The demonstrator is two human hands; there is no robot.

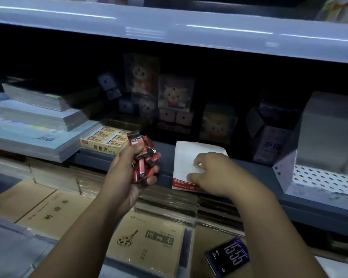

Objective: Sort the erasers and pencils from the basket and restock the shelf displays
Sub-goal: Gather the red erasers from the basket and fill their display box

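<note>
My left hand [127, 173] grips a bunch of small red-and-black wrapped erasers [144, 157], held up in front of the shelf edge. My right hand [215, 173] rests on a white display box with a red front label [186, 157] at the shelf's front, fingers curled over its near side. Left of my left hand, a yellow box of boxed erasers [103, 140] sits on the same shelf. No pencils or basket show in this view.
Paper stacks [34, 117] fill the shelf's left. Cartoon boxes [175, 97] stand at the back, a purple carton [269, 141] and a white perforated stand [317, 177] to the right. Brown notebooks [149, 243] and a phone [227, 257] lie below. An upper shelf [169, 29] overhangs.
</note>
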